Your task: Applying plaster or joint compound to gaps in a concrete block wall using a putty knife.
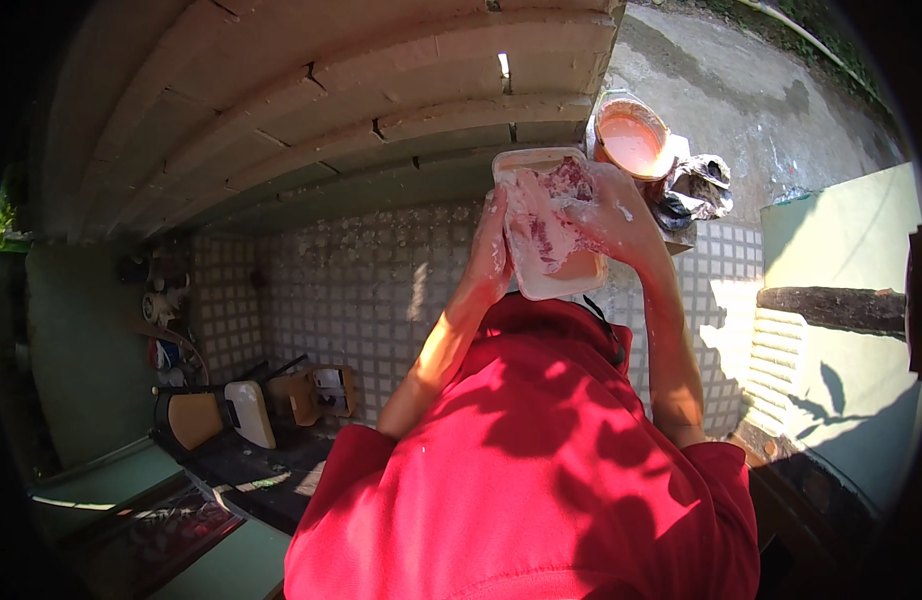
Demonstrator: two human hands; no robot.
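Observation:
A shallow white rectangular tray (541, 287) is held up in front of my red shirt, its inside smeared with pale pink, paint-like stuff. My left hand (492, 235) grips its left side, with whitish smears on the skin. Over the tray's right side lies my right hand (613, 215), its fingers bent inward and also smeared. Against those fingers is a mottled dark-pink, crumpled-looking mass (568, 182) coated in the pink stuff. Its kind is unclear, and part of it is hidden by the hand.
Just beyond the tray, a bucket of pink liquid (633, 138) stands beside a crumpled black-and-white bag (703, 187). A block wall (381, 90) rises ahead on the left. Chairs (249, 413) and a cardboard box (299, 396) are at lower left. A dark beam (831, 310) juts from the right.

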